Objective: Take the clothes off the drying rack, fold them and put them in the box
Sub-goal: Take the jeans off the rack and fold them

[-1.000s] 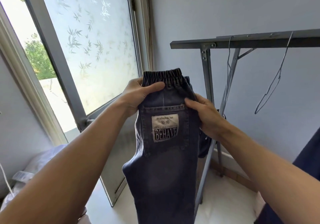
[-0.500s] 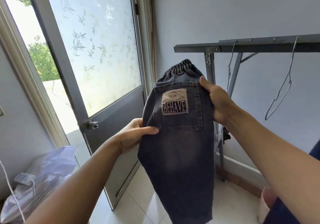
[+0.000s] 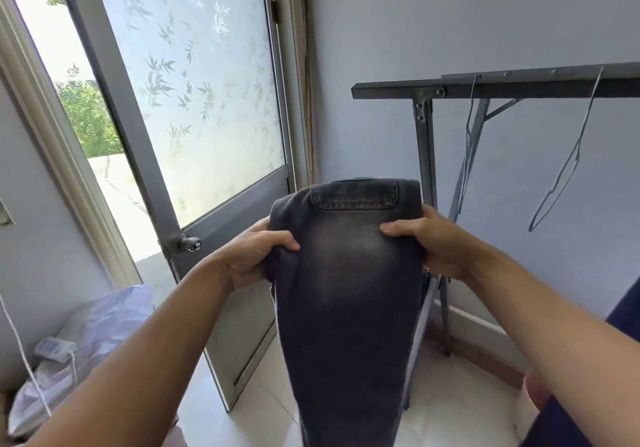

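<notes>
Jeans (image 3: 346, 301): off the drying rack (image 3: 485, 84), held in mid-air in front of the person, folded over at the top, legs hanging toward the floor. Judged mid-fold; further folds and boxing remain. No box in view. Two bare wire hangers (image 3: 568, 166) hang on the rack. Left hand (image 3: 256, 256) and right hand (image 3: 433, 242) each clench a side edge, thumbs on the front face, arms extended forward

Faded matt denim jeans (image 3: 349, 290), dull grey metal drying rack (image 3: 425, 141), thin wire hangers (image 3: 568, 166), frosted glass door (image 3: 194, 83), glossy pale floor tiles (image 3: 457, 408)
</notes>
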